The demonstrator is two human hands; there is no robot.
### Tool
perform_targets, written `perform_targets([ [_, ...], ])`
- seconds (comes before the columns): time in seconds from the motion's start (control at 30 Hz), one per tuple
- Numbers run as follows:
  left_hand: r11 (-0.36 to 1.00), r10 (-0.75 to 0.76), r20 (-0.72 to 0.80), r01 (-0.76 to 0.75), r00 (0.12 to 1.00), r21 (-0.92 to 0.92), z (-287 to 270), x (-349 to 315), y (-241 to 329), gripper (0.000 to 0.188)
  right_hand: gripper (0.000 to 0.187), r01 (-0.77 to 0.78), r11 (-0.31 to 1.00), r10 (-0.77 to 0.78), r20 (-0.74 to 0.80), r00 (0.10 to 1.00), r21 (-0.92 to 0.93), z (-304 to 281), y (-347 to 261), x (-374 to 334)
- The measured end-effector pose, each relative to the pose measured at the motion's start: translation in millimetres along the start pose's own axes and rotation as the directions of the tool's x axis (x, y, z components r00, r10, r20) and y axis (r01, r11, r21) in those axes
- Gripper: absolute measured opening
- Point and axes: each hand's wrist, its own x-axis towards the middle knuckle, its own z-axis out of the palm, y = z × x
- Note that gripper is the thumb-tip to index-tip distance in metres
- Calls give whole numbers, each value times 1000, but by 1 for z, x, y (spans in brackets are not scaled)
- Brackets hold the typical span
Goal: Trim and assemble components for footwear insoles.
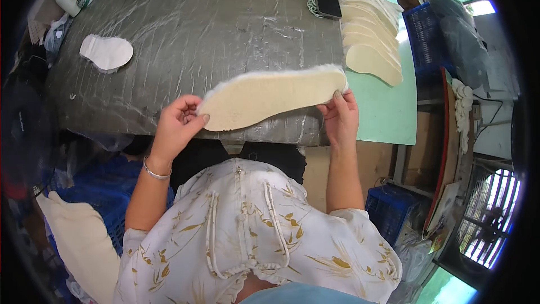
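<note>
Long cream, fleece-edged insole (275, 97) pinched at both ends

Head view: your left hand (179, 121) grips the broader rounded end, thumb against fingers; your right hand (341, 114) pinches the narrower end. Smooth, matte face toward you, fluffy white pile along the far edge. Insole sits over the near part of the grey, wrinkled-film-covered table (197, 22). Small white hourglass-shaped piece (107, 52) at left; overlapping cream insoles (371, 36) at right, partly over a pale-green flat sheet (388, 112).

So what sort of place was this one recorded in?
Probably a workshop handling shoe insoles: a fleece-edged insole is held over a large worktable, a row of overlapping insoles lies toward the right, and blue plastic crates stand nearby.
</note>
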Motion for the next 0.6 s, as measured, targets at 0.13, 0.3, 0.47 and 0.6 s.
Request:
perform_targets([
  [0.13,948,-257,-65,265,964,176,-7,20,11,29,37,-168,888,97,-182,979,-429,17,-7,10],
  [0.3,585,313,-20,-177,949,791,-7,25,11,36,29,187,223,-394,87,915,-957,19,-8,12],
  [0.47,368,439,256,-432,861,823,35,25,23,38,33,549,232,-343,460,819,-803,95,-8,0],
  [0.6,336,392,400,-534,828,776,66,29,2,55,58,677,364,-43,715,698,-639,158,50,-1],
])
